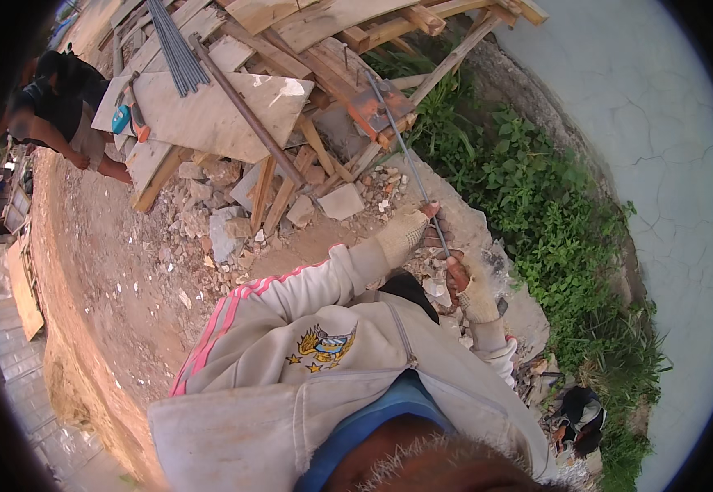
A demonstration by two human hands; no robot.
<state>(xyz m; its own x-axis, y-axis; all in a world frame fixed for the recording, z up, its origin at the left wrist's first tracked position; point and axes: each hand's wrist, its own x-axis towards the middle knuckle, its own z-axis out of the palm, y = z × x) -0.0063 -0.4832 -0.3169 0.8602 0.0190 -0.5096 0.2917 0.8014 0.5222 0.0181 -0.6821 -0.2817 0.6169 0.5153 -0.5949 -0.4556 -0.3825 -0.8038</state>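
Off-white jacket (291, 328) cloth fills the foreground. Leftward, grey metal rods (176, 51) lie bundled on a plywood board (182, 119). Farther right, one thin metal rod (405, 153) slants over a rusty plate (364, 111) down to the gloved left hand (419, 227), clamped round it; the gloved right hand (464, 283) grips it just beside. Leafy plants (528, 197) grow right of both.

Just right of the frame's centre, the left hand (415, 225) is held with fingers (431, 211) curled; slightly lower and farther right, the right hand (465, 285) is likewise clenched.
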